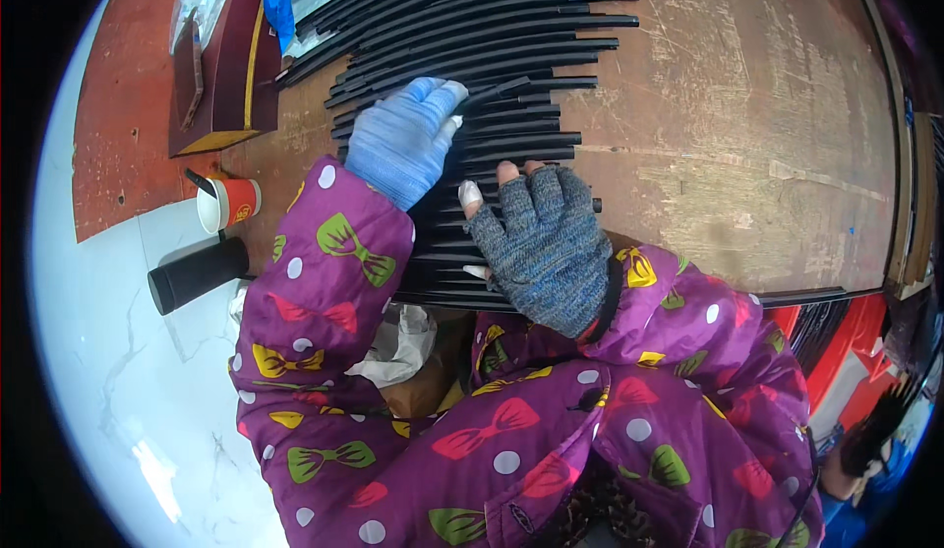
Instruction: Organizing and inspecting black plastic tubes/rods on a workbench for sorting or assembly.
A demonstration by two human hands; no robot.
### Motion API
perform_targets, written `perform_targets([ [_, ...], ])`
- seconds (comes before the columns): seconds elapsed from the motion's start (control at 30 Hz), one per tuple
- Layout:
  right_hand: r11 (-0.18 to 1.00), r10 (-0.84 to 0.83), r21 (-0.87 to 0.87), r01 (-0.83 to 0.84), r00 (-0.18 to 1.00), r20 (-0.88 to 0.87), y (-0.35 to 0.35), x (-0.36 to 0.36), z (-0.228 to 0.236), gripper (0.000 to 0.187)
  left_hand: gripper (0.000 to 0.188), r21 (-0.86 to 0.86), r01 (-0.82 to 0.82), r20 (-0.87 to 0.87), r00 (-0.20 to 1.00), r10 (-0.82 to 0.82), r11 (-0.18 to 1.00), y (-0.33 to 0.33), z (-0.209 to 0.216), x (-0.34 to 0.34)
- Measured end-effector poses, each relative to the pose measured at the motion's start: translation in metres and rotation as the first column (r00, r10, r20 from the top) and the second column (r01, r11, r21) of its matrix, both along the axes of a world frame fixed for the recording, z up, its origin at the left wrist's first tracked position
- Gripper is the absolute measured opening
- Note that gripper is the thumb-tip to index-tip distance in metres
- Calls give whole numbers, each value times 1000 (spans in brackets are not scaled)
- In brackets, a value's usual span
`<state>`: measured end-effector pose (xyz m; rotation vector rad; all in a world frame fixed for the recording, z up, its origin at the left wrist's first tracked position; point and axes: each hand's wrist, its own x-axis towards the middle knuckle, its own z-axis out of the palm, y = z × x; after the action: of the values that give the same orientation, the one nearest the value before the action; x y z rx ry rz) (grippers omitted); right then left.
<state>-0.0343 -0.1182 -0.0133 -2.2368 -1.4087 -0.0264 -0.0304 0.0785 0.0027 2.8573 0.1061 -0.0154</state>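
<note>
Many slim black strips lie side by side in a wide row across the wooden table; whether they are solid or hollow is hard to tell. My left hand, in a light blue glove with white-wrapped fingertips, is closed at the thumb and fingers around one black strip. That strip is tilted across its neighbours, its far end pointing right. Lower and to the right, my right hand rests palm down on the row. It wears a grey fingerless glove, and its fingers are spread, with white wrapping on the thumb tip.
A maroon box with a plastic bag on it stands at the far left. Nearer are a paper cup and a black cylinder. The scuffed wooden tabletop stretches right. Crumpled white paper lies below the table's near edge.
</note>
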Motion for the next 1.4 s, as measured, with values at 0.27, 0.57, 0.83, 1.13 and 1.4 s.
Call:
perform_targets([
  [0.27,1000,11,-2,-11,998,-64,-1,6,4,75,31,40,79,-81,994,-76,996,6,1,11],
  [0.57,999,43,-8,-44,995,-89,-1,9,6,73,32,-17,31,-86,996,-33,999,7,3,14],
  [0.83,997,45,-62,-47,998,-39,2,5,11,71,30,237,170,-111,983,-147,956,2,10,18],
  [1.13,997,36,-69,-43,994,-99,0,11,13,71,40,-32,48,157,987,-43,998,6,-1,25],
  [1.4,995,57,-78,-66,993,-106,1,13,18,71,45,-4,52,-49,997,-52,999,12,-8,17],
])
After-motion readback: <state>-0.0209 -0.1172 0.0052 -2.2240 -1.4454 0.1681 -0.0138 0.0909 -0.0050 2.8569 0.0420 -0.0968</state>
